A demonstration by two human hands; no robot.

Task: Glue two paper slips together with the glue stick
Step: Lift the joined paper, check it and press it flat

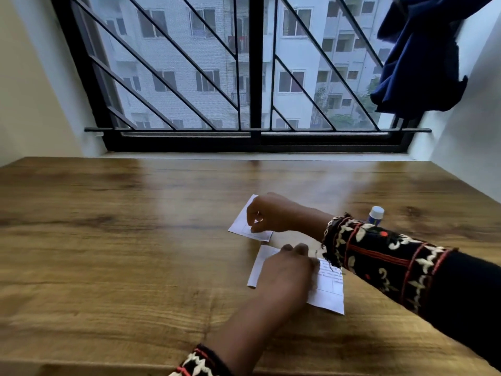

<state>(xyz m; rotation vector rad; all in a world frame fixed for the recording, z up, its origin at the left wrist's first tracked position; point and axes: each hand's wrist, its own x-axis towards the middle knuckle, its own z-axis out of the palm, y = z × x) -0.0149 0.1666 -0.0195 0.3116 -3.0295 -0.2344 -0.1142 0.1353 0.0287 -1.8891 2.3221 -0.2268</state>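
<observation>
The far white paper slip (244, 221) lies mid-table, pinched by the right hand (273, 213). At its 6 o'clock, the near printed white slip (325, 289) is pressed flat under the left hand (287, 267). The capped glue stick (376, 214), at 3 o'clock, risks being knocked by the embroidered sleeve (385, 256).

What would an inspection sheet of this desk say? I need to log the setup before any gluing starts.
Surface: wooden table, bare apart from the job's things.
Job's things: far paper slip and near paper slip lie flat, apart; glue stick capped, behind the right sleeve, untouched.
Clutter: nothing seen.
Hands: right hand fingers curled at the far slip, a firm pinch cannot be told; left hand flat, pressing on the near slip.
Cables: nothing seen.
Surroundings: barred window behind the table; dark blue cloth hanging at upper right.
</observation>
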